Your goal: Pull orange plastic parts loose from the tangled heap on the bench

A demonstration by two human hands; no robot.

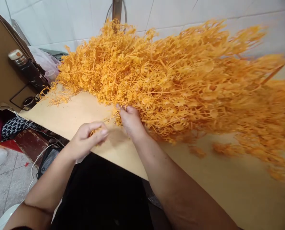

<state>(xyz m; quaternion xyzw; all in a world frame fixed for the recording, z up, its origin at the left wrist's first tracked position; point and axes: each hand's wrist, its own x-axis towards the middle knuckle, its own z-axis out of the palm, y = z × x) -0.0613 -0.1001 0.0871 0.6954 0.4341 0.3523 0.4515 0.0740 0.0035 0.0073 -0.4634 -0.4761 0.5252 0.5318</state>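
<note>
A large heap of orange-yellow plastic flower sprigs (pixel 147 80), with thin curling stems and small star-shaped heads, lies along the table. My left hand (pixel 91 137) is near the table's front edge, its fingers curled round a small bit of the same orange plastic that shows between thumb and fingers. At the heap's front edge, my right hand (pixel 131 121) has its thumb and fingers closed on sprigs; the fingertips are partly hidden among them. The two hands are apart.
Brown paper-coloured sheeting covers the table (pixel 80 110). On the left stand a dark thermos bottle (pixel 28 68), a dark cup (pixel 30 102) and a cardboard panel (pixel 3 60). A plastic bag (pixel 43 60) sits behind them. A tiled wall (pixel 89 19) runs along the back.
</note>
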